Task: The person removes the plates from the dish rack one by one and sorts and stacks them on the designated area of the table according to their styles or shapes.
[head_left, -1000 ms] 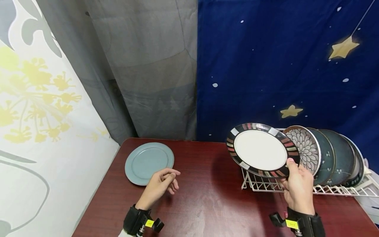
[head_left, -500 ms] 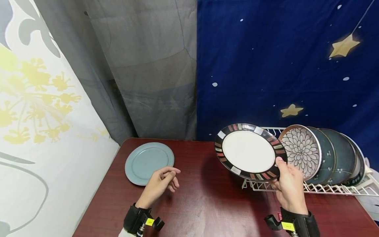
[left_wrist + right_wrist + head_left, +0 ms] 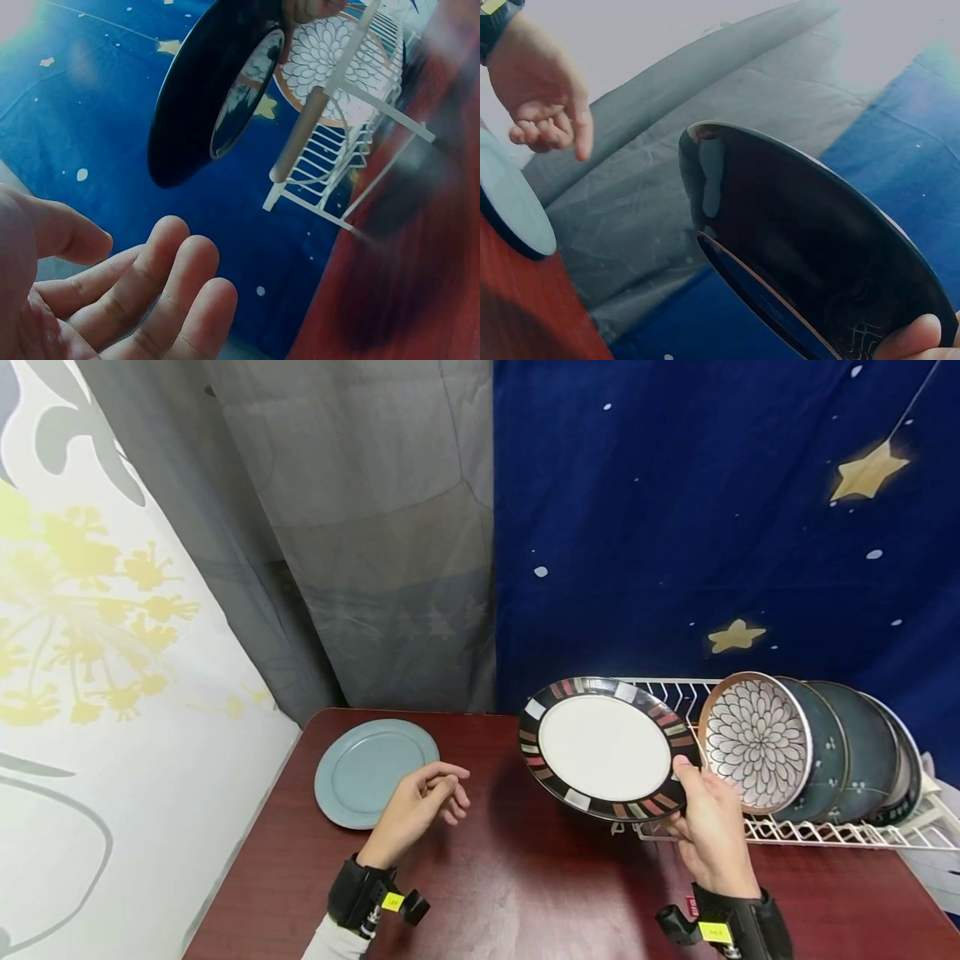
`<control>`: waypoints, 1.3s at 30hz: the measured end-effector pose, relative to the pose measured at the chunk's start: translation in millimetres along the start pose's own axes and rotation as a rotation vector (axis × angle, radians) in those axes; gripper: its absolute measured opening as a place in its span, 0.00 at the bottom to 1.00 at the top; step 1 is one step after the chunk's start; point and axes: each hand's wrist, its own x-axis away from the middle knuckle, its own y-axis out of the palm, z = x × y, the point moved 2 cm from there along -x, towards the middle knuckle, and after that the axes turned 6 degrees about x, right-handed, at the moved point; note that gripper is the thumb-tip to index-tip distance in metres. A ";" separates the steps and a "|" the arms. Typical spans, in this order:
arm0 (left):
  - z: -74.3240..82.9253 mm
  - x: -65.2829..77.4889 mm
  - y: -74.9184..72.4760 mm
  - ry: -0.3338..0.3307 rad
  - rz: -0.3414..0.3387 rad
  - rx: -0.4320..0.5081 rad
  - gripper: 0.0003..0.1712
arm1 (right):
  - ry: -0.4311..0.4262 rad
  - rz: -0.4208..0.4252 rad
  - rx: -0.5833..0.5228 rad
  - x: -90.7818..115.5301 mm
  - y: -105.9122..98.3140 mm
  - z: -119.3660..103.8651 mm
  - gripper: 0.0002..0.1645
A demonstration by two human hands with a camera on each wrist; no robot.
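Note:
My right hand point(image 3: 708, 835) pinches the right rim of a plate point(image 3: 604, 748) with a white centre and a black rim banded in red, tan and white. The plate is tilted and held above the table, in front of the rack's left end; its dark underside point(image 3: 787, 225) shows in the right wrist view. My left hand point(image 3: 420, 810) hovers palm inward with loosely bent fingers, holding nothing. Just behind it, a pale blue plate point(image 3: 367, 768) lies flat on the table, partly covered by that hand in the head view.
A white wire dish rack point(image 3: 832, 835) stands at the right back. In it lean a flower-patterned plate point(image 3: 759, 743) and several dark green dishes point(image 3: 862, 756). The reddish-brown table point(image 3: 480, 893) meets grey and blue curtains at the back and a white patterned cloth at the left.
My right hand has carried the black-rimmed plate left, away from the rack, uncovering more of the flower-patterned plate. My left hand has shifted slightly right and up.

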 end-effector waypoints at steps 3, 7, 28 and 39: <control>3.3 -4.2 3.1 0.019 0.013 -0.001 0.12 | 0.010 -0.007 0.007 0.6 2.9 1.9 0.25; 5.6 -10.4 8.8 0.029 0.019 0.029 0.13 | 0.018 -0.004 0.031 1.6 7.0 3.4 0.25; -6.8 -36.2 27.6 -0.044 0.016 0.244 0.23 | 0.039 -0.053 0.043 7.1 38.2 10.9 0.26; -1.7 -33.1 31.3 -0.077 0.038 0.181 0.22 | 0.055 -0.111 0.032 8.9 44.6 16.8 0.29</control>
